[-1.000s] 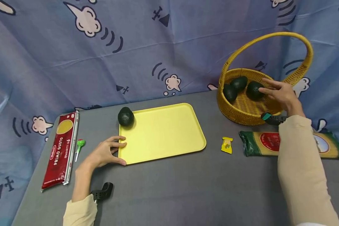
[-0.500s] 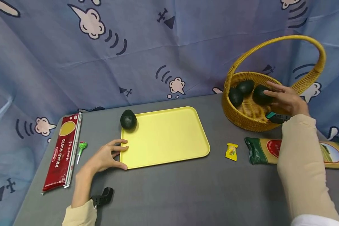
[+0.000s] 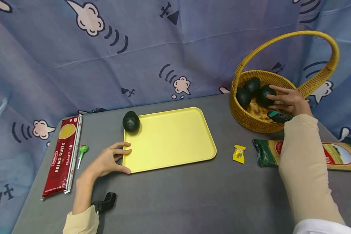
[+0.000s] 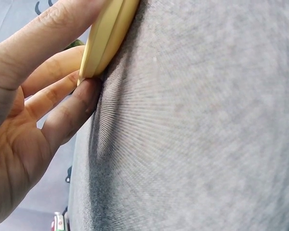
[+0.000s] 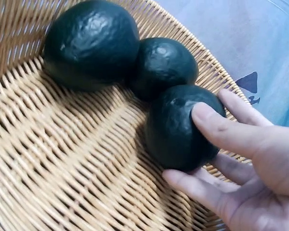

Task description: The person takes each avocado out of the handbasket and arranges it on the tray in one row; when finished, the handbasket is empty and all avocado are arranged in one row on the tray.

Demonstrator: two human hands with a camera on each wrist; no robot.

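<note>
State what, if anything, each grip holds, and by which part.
In the head view, the left grip holds the tray by its left edge and near corner; the right grip holds the rightmost avocado by its right side.

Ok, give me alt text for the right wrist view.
A right hand has its fingers around a rounded dark green avocado inside a tan wicker basket. Two more dark green avocados sit higher in the picture, with patterned blue cloth beyond.

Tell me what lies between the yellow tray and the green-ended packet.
A small yellow sachet lies on the gray tabletop between the yellow tray and the green-ended packet, as the head view shows.
</note>
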